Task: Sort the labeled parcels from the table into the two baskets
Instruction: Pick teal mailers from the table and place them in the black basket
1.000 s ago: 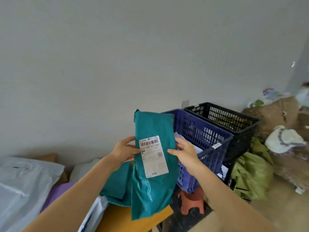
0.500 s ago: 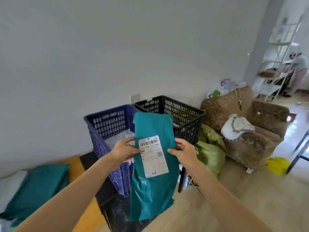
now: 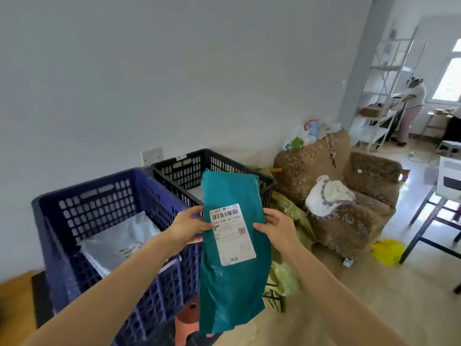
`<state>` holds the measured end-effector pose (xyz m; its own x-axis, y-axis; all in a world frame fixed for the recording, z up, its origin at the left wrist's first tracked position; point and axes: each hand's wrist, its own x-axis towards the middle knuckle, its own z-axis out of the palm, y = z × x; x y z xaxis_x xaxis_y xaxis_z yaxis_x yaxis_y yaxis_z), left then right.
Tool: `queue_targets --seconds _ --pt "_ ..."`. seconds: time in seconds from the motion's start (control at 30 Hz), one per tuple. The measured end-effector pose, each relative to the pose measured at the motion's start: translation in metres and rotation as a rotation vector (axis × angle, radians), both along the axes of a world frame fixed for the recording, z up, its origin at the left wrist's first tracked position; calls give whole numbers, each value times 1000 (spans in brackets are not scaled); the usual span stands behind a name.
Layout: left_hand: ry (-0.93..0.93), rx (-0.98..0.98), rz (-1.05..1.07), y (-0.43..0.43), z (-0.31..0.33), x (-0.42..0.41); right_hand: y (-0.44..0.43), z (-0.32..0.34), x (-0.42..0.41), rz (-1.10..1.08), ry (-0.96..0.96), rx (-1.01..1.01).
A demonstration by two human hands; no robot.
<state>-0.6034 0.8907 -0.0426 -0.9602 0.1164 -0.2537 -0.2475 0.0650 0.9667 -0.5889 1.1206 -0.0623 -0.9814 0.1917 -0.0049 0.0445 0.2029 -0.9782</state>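
I hold a teal parcel (image 3: 233, 283) upright in front of me, its white barcode label (image 3: 232, 233) facing me. My left hand (image 3: 185, 227) grips its left edge and my right hand (image 3: 275, 227) grips its right edge. Behind it stand two baskets side by side against the wall: a blue basket (image 3: 82, 196) on the left with a silver-grey parcel (image 3: 119, 242) inside, and a black basket (image 3: 189, 166) to its right, partly hidden by the teal parcel.
A brown patterned armchair (image 3: 354, 213) with a white cloth stands right of the baskets, green bags (image 3: 289, 245) between them. An orange stool (image 3: 187, 320) is under the blue basket. A dark table leg (image 3: 424, 221) at right. A person stands by white shelving (image 3: 379, 91) far right.
My view has swung further right and closer to the baskets; the table with parcels has left the frame. Both hands keep the same grip on the teal parcel.
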Motion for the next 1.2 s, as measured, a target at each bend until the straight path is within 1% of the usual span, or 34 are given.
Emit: queue_targets --seconds 0.2,0.47,0.7,0.83,0.93,1.07,1.2 --pt "-28 52 31 28 5 -88 27 22 -102 41 -25 87" --pt "-61 49 128 50 6 -168 46 23 -200 152 -81 119" --pt "-70 -32 290 62 -3 -247 58 18 -311 362 -100 121" --pt "-126 -54 395 70 -11 -283 57 10 -370 483 -121 145" --pt "-155 -85 488 72 -21 -306 50 -1 -401 557 -124 146" --pt "-212 -71 612 67 -42 -324 32 -20 -426 675 -159 140" --pt "-282 -57 687 57 -63 -338 16 -41 -447 744 -202 181"
